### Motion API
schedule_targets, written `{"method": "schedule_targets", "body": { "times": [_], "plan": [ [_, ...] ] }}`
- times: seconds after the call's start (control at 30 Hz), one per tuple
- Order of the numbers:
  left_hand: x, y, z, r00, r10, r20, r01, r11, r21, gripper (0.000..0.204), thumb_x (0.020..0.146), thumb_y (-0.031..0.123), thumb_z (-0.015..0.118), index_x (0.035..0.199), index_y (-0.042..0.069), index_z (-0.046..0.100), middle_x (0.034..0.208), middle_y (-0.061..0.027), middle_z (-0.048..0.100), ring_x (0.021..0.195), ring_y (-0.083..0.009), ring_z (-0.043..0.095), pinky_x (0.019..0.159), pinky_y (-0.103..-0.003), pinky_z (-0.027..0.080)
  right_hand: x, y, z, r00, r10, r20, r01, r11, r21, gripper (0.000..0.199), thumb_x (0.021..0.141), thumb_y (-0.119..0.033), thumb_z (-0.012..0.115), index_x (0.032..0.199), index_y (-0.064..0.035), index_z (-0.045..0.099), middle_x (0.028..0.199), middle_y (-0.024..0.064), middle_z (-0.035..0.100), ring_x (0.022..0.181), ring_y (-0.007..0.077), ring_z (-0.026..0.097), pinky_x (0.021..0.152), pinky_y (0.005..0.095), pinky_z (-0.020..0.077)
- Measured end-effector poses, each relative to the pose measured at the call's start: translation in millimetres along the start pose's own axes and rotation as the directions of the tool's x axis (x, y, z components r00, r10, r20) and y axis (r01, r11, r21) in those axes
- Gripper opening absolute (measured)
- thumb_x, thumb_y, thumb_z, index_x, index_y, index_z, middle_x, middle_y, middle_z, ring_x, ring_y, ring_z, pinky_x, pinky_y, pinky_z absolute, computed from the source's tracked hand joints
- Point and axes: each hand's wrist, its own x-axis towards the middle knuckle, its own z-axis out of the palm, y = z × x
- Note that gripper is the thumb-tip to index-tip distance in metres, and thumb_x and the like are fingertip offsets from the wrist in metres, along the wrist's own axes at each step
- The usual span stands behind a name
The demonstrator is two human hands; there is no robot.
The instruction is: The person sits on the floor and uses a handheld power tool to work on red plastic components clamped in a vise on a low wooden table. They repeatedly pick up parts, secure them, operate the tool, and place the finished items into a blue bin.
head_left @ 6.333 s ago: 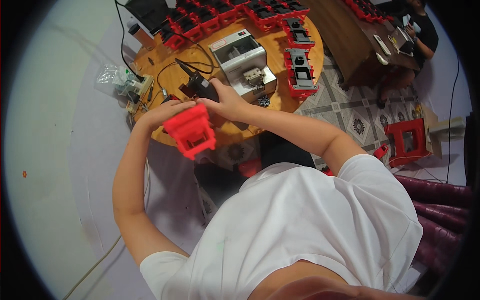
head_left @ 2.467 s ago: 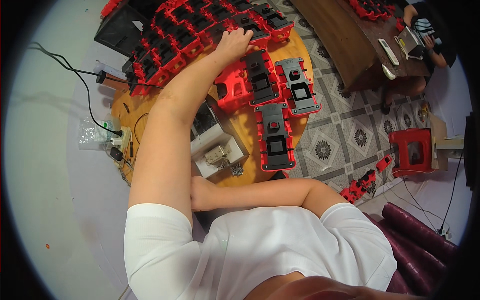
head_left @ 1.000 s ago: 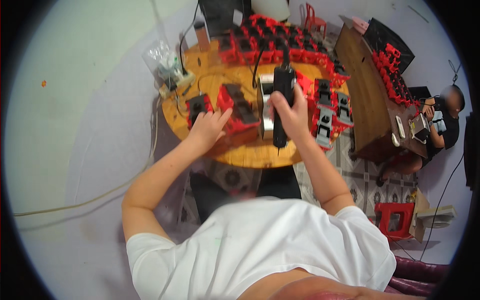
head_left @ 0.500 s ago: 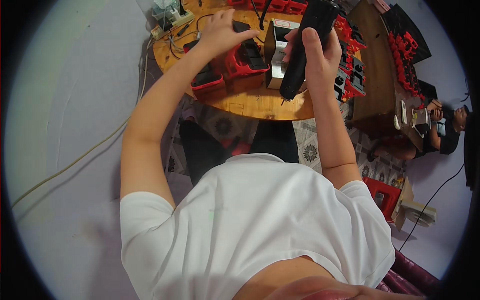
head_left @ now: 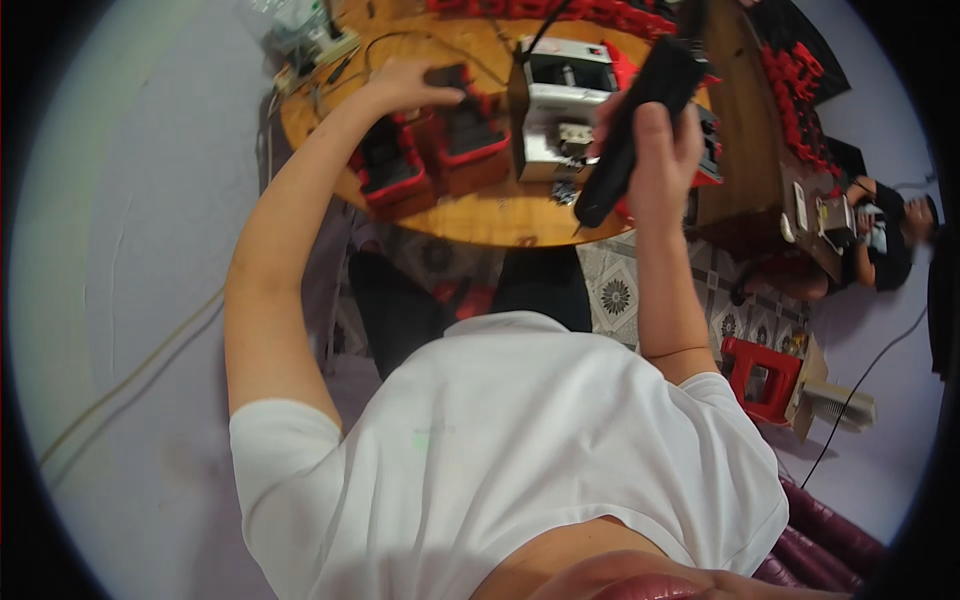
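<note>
Head view: our right hand (head_left: 655,150) grips a black electric screwdriver (head_left: 632,130), fingers wrapped round it, tip slanting down over the round wooden table (head_left: 500,215). Our left hand (head_left: 405,85) rests, fingers loosely curled, on a red-and-black housing (head_left: 465,125) beside the white fixture (head_left: 560,110).

head-worn fisheye, steeply downward, close

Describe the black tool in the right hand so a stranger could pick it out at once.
Start at the round wooden table at the top of the picture. Above its right part the right hand grips a long black power tool, held slantwise with its tip toward the table. Unlike the squat red and black parts near the left hand and the boxy grey machine, it is slim, all black and off the table.
</note>
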Motion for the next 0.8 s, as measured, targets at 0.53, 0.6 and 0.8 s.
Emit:
{"method": "schedule_targets", "body": {
  "times": [0.53,0.6,0.8],
  "plan": [
    [-80,1,7,0.914,-0.076,-0.399,0.167,0.966,0.199,0.062,0.097,0.045,0.055,0.144,0.007,0.044,0.154,-0.0197,0.034,0.144,-0.0393,0.027,0.114,-0.058,0.023,-16,28,22,0.991,-0.033,0.129,0.059,0.977,-0.204,0.052,0.085,-0.035,0.076,0.112,0.0018,0.053,0.082,0.0082,0.059,0.073,0.0155,0.055,0.066,0.0309,0.0462],
    [-88,-2,23,0.916,-0.072,-0.395,0.155,0.971,0.183,0.058,0.097,0.045,0.054,0.14,0.006,0.049,0.15,-0.0187,0.041,0.139,-0.0367,0.036,0.113,-0.053,0.026,-13,12,20,0.984,0.143,0.109,-0.127,0.982,-0.143,0.05,0.085,-0.035,0.076,0.11,0.0015,0.052,0.081,0.0078,0.057,0.072,0.0147,0.054,0.065,0.0306,0.0456],
    [-83,-9,35,0.874,-0.035,-0.485,0.069,0.996,0.053,0.05,0.094,0.04,0.059,0.131,0.005,0.058,0.132,-0.0159,0.059,0.124,-0.0326,0.053,0.104,-0.049,0.036,-18,18,26,0.977,0.141,0.162,-0.119,0.983,-0.136,0.047,0.089,-0.029,0.073,0.118,-0.0003,0.05,0.09,0.0038,0.06,0.071,0.0074,0.059,0.058,0.0238,0.0496]
  ]
}}
